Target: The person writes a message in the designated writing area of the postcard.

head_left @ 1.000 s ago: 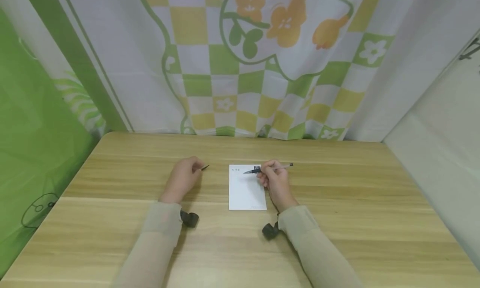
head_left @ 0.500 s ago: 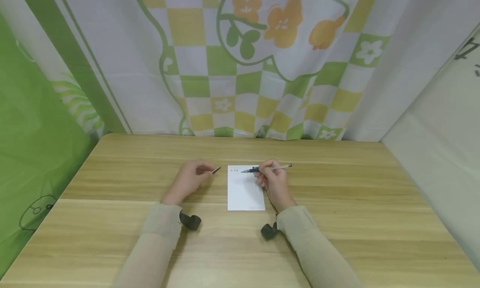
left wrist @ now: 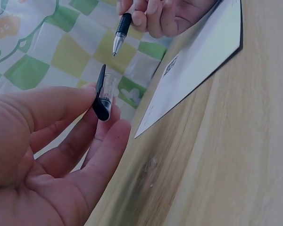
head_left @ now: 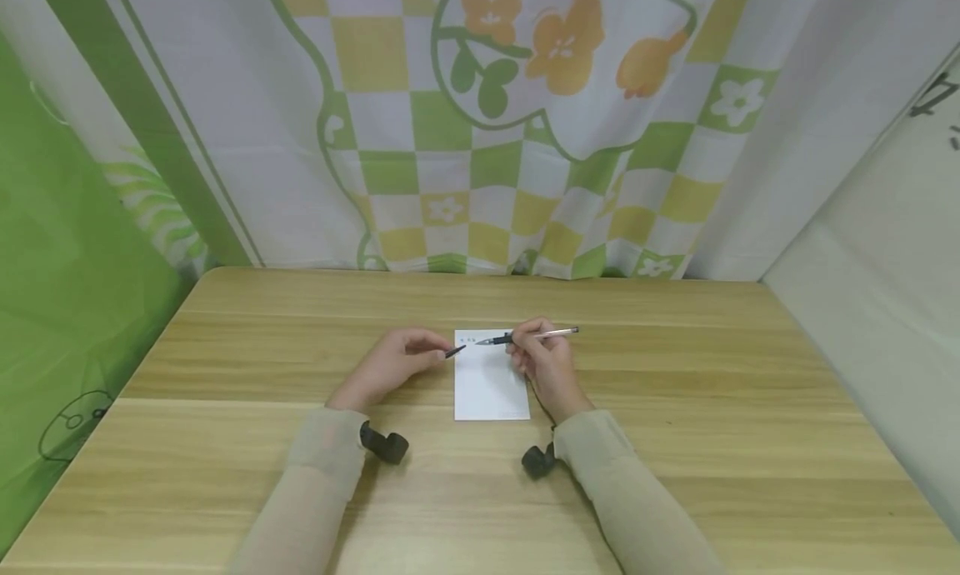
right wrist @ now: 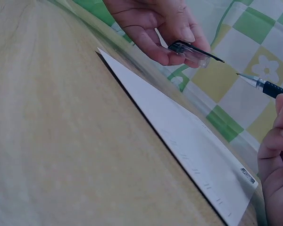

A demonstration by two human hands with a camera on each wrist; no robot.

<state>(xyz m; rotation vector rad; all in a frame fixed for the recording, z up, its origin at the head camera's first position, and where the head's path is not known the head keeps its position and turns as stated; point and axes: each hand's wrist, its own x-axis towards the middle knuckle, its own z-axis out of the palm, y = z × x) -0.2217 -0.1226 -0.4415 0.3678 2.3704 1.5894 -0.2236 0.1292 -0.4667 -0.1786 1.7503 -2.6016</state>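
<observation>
My left hand (head_left: 393,365) pinches a clear pen cap with a black clip (left wrist: 104,96) between thumb and fingers, at the upper left edge of a white notepad (head_left: 491,387). Its open end faces the pen. In my right hand (head_left: 550,362) is a gel pen (head_left: 555,333), gripped near its black grip, with the bare metal tip pointing left over the top of the notepad. A small gap separates tip and cap in both wrist views (right wrist: 247,77). Small dark marks stand at the notepad's top left.
The notepad lies on a wood-grain table (head_left: 675,442). A checked, flowered curtain (head_left: 480,158) hangs behind the table's back edge. Green cloth (head_left: 75,250) is on the left, and a pale wall or sheet (head_left: 885,250) on the right. Each wrist wears a black camera (head_left: 386,443).
My left hand has moved right with the cap, from beside the notepad to its upper left edge, close to the pen tip. The right hand has barely moved.
</observation>
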